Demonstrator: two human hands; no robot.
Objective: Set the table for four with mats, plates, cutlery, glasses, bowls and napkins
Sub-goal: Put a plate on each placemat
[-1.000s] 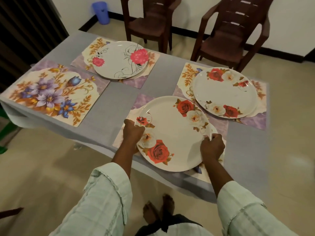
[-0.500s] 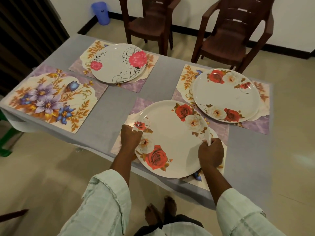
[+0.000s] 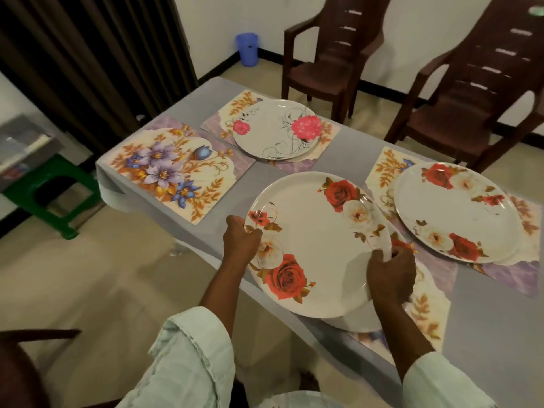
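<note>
Two brown plastic chairs (image 3: 329, 63) are standing at upper right against a white wall (image 3: 217, 19); dark curtains (image 3: 97, 60) are hanging upper left, a blue bin (image 3: 247, 48) beside them, a green stool (image 3: 50, 192) sitting on the beige floor (image 3: 97, 275).

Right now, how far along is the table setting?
Four floral mats are down. Plates sit on the far-left mat and far-right mat. Both hands, left hand and right hand, grip a rose plate. The purple-flower mat is bare. No cutlery, glasses, bowls or napkins visible.

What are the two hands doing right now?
Left hand: grips the left rim of the rose plate.
Right hand: grips the same plate's right rim.
</note>
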